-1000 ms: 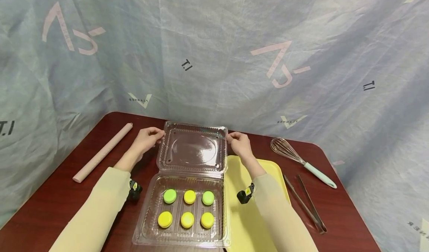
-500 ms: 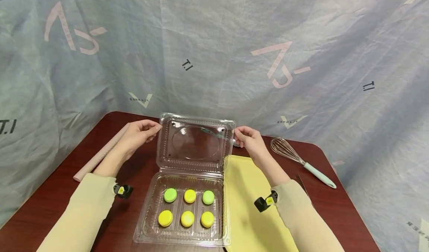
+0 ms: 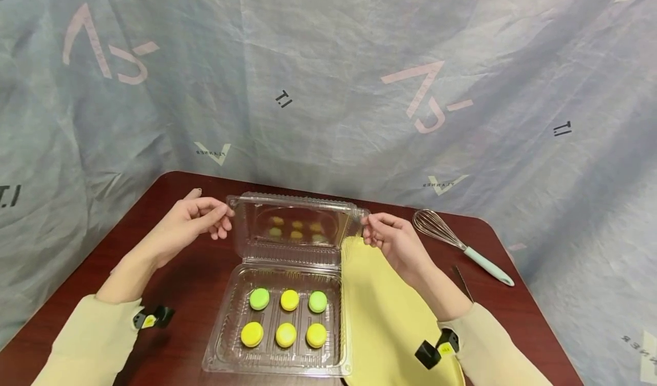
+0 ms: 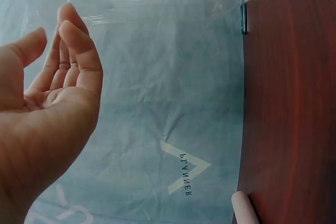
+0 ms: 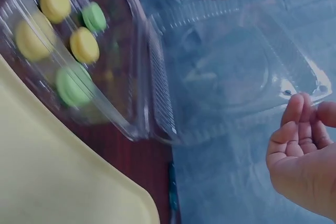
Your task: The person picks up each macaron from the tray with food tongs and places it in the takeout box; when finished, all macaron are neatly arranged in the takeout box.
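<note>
A clear plastic clamshell box (image 3: 226,352) stands on the table, its hinged lid (image 3: 287,246) raised and leaning toward me. Several yellow macarons (image 3: 286,335) and green macarons (image 3: 259,299) lie in two rows in its base. My left hand (image 3: 187,226) holds the lid's left front corner between thumb and fingers; the left wrist view shows a small gap between the fingertips there. At the opposite corner, my right hand (image 3: 397,243) pinches the rim, also visible in the right wrist view, where the fingers (image 5: 294,111) meet the lid's corner.
A pale yellow tray (image 3: 380,317) lies right of the box, partly under my right arm. Farther right is a whisk (image 3: 464,249) with a mint handle. Tongs (image 3: 463,283) are mostly hidden by the arm. The rolling pin's end (image 4: 244,208) shows in the left wrist view.
The lid has swung up from lying back and now tilts forward over its hinge. Both hands moved with its corners, nearer to me and wider apart. The box base and macarons stayed put.
</note>
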Available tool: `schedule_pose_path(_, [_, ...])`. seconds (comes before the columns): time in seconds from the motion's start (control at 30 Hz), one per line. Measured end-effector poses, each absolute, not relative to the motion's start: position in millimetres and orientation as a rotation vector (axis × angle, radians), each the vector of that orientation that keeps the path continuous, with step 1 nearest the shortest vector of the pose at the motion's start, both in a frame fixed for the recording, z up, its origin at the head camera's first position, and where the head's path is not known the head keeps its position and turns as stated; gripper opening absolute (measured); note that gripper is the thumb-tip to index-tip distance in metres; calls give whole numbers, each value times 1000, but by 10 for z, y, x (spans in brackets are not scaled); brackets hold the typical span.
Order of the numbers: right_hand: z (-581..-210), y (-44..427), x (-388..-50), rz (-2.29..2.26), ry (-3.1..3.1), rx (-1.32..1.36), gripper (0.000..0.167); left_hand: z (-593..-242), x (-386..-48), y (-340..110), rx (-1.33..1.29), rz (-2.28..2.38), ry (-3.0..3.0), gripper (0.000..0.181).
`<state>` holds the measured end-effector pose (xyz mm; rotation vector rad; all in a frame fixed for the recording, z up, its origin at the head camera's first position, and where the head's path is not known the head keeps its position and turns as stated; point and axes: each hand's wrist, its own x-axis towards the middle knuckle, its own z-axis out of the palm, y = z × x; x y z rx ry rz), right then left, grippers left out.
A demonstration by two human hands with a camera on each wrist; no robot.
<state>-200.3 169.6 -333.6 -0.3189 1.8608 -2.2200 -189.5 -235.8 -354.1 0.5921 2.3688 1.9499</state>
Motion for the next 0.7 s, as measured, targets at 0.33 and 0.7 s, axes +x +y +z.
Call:
schedule_pose_path(0.33, [-3483, 1818, -1567, -2176, 1711, -553, 21, -3658, -1495, -2417, 807, 1904, 2303, 17])
schedule_pose_path(0.7, [-3808, 1934, -1218, -2015, 1769, -722, 18, -3867, -1088, -2513, 1014, 1820, 2188, 28])
